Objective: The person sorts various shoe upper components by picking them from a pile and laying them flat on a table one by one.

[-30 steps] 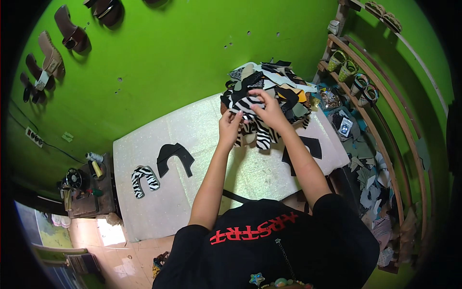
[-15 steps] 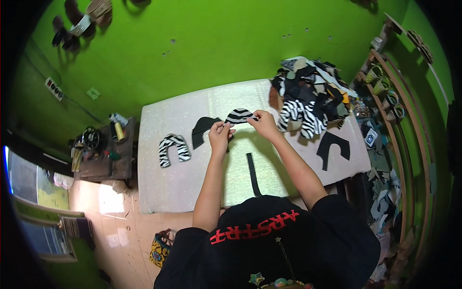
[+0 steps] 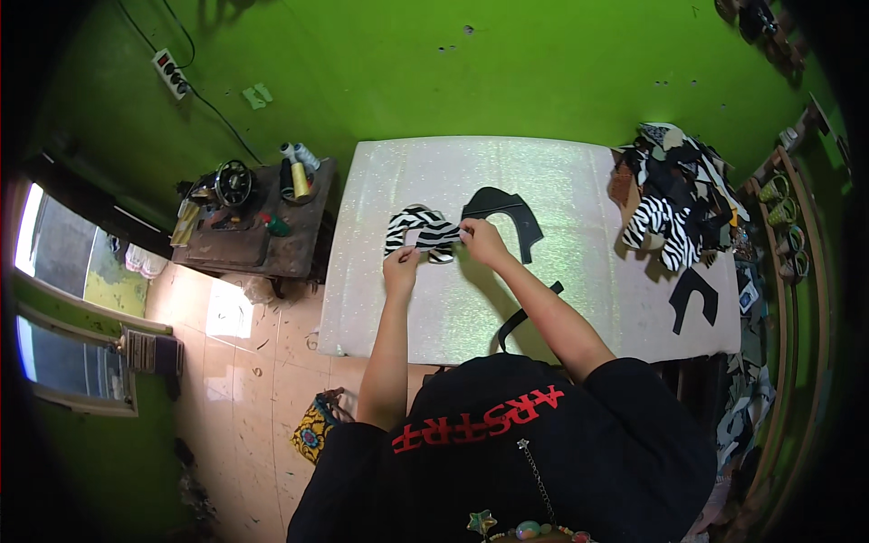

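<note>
Both my hands pinch a zebra-striped piece of material (image 3: 438, 237) by its ends. My left hand (image 3: 401, 269) grips its near left end, fingers closed, and my right hand (image 3: 483, 242) holds its right end between thumb and fingers. The piece lies over or just above another zebra-striped, arch-shaped cut piece (image 3: 396, 233) on the table; whether they touch I cannot tell. Just beyond my right hand rests a black arch-shaped cut piece (image 3: 493, 201), apparently with another black layer overlapping it. A curved black strip (image 3: 513, 326) lies near the table's front edge, left of my right forearm.
The pale, glittery table (image 3: 579, 299) stands against a green wall. A heap of scraps (image 3: 674, 167) with zebra material sits at its right end, near another black cut piece (image 3: 697, 294). A sewing machine (image 3: 233, 184) and thread spools stand left; a wooden rack (image 3: 797, 317) stands right.
My hands have carried the zebra piece left, from beside the black arch to over the zebra arch. The whole view has shifted, bringing the sewing machine further into it.
</note>
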